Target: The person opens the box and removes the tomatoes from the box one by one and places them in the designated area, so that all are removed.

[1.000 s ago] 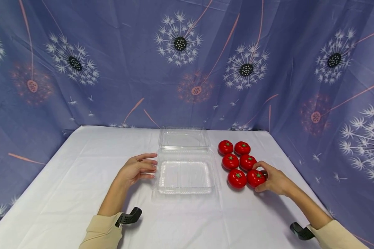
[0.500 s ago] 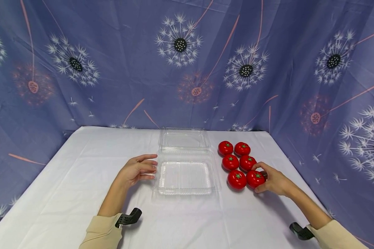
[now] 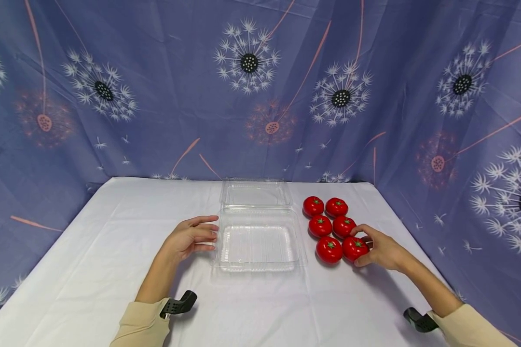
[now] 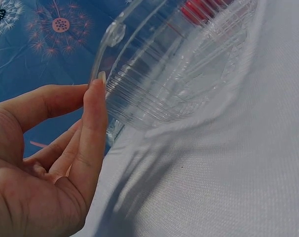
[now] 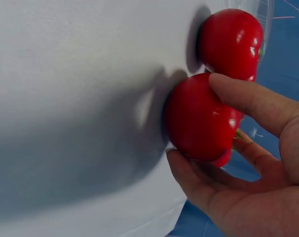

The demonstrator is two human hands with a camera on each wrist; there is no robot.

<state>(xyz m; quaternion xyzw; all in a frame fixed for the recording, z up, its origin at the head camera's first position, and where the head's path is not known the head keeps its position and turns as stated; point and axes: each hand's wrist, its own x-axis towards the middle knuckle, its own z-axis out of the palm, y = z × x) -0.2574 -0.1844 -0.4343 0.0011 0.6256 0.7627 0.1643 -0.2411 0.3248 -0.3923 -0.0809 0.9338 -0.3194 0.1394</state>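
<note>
A clear plastic clamshell container [image 3: 260, 243] lies with its lid [image 3: 257, 194] folded back. My left hand [image 3: 193, 236] is at its left side; in the left wrist view the thumb and a finger of that hand [image 4: 51, 153] pinch the container's rim [image 4: 102, 54]. Red tomatoes with green stem tops stand in two columns on the right. My right hand [image 3: 382, 248] holds the nearest right tomato [image 3: 354, 249], thumb on one side and fingers curved round the other. In the right wrist view this tomato [image 5: 196, 118] rests on the cloth, close to a neighbouring tomato [image 5: 231, 43].
Beside the held one is another front tomato [image 3: 329, 250], with several more behind it. White cloth [image 3: 113, 250] covers the table. A blue dandelion-print curtain [image 3: 178, 96] hangs behind and along both sides. Each wrist wears a black camera mount [image 3: 180, 303].
Both hands stay in place, and the container and tomatoes have not moved on the table. Only the head view shifts very slightly.
</note>
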